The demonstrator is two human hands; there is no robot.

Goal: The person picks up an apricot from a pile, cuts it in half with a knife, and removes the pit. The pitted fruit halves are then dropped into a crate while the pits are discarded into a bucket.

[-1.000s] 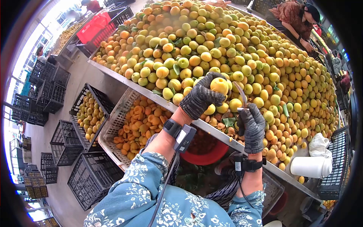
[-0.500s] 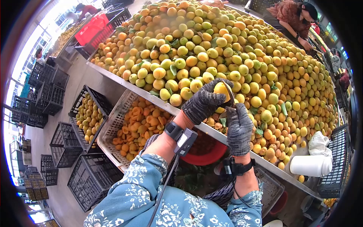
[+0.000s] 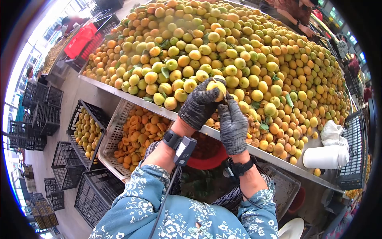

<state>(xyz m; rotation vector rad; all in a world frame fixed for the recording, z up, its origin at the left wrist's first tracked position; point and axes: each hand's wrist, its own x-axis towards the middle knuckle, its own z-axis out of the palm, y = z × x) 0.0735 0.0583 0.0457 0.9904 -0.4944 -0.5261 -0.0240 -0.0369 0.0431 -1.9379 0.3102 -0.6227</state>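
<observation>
My left hand (image 3: 201, 104), in a dark grey knitted glove, is wrapped round a yellow fruit (image 3: 216, 90) over the front edge of the fruit heap (image 3: 238, 63). Close to its right side is my right hand (image 3: 233, 126), gloved alike, with its fingers pressed together at the fruit. A small dark piece shows between its fingertips and the fruit; most of whatever it grips is hidden. Below my left forearm stands a white crate (image 3: 109, 139) holding orange fruit halves (image 3: 144, 129).
A metal table rim (image 3: 159, 112) crosses in front of me. Under it is a red basin (image 3: 207, 158). A white jar (image 3: 325, 156) stands at right by a black crate (image 3: 355, 151). More black crates (image 3: 97, 191) are at left. Another person's arm (image 3: 292, 18) reaches in at upper right.
The view has shifted, so the table and crates appear further left. The fruit in my left hand is turned differently, and the curved blade seen beside it earlier is now mostly hidden.
</observation>
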